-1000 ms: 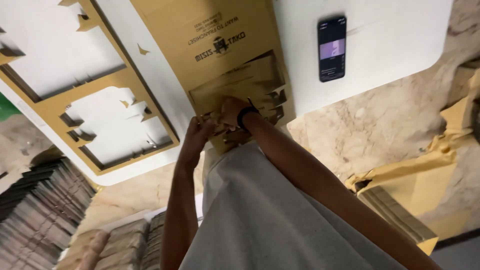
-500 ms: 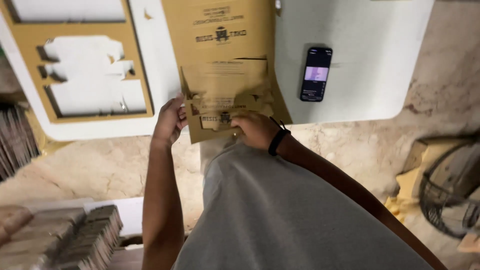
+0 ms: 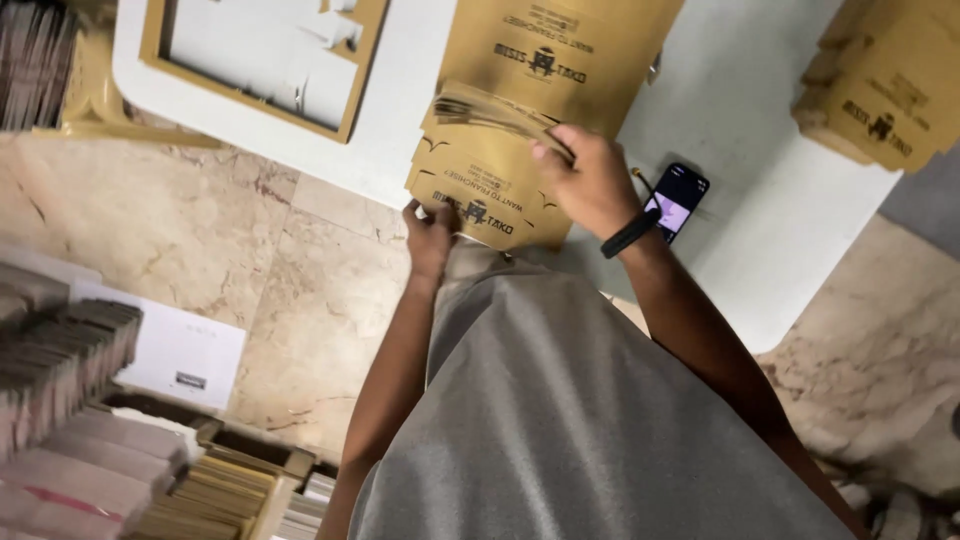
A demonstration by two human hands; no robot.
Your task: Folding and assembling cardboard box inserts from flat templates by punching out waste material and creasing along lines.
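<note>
A folded brown cardboard box piece (image 3: 490, 180) with dark print lies at the near edge of a white table (image 3: 400, 130). My left hand (image 3: 430, 235) grips its near lower edge. My right hand (image 3: 590, 180), with a black band on the wrist, presses on its upper flap, fingers curled over the cardboard. A larger flat brown cardboard sheet (image 3: 560, 45) lies under it on the table.
A black phone (image 3: 677, 200) with a lit screen lies right of my right hand. A brown cardboard cut-out frame (image 3: 265, 60) lies at the table's left. Stacked brown boxes (image 3: 880, 80) sit at the right. Piles of flat cardboard (image 3: 70, 400) stand on the marble floor, lower left.
The view has swung left and tilted. My right hand moved from the piece's lower part up onto its upper flap; my left hand stays on the near edge.
</note>
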